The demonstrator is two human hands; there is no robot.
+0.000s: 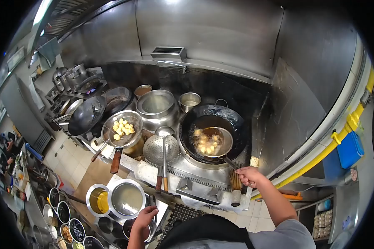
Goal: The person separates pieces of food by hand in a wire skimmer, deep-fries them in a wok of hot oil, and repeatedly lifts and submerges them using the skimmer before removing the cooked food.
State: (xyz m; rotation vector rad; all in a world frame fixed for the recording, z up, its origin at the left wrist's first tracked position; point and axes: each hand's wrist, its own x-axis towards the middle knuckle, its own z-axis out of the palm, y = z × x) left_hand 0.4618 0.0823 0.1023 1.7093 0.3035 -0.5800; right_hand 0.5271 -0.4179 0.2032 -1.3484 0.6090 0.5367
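Observation:
My right hand is closed around the handle of a wide, round skimmer. The skimmer's head is dipped into dark oil in a black wok. Pale golden chunks bubble in the oil beside and over the skimmer; I cannot tell how many rest in it. My left hand is low at the front, next to a pot of cloudy liquid. Its fingers are curled by a thin dark edge that I cannot make out.
A strainer of yellow chunks sits left of a perforated ladle and a plain ladle. Behind are a large pot and a small pot. A bamboo brush stands near my right hand. Yellow oil fills another pot.

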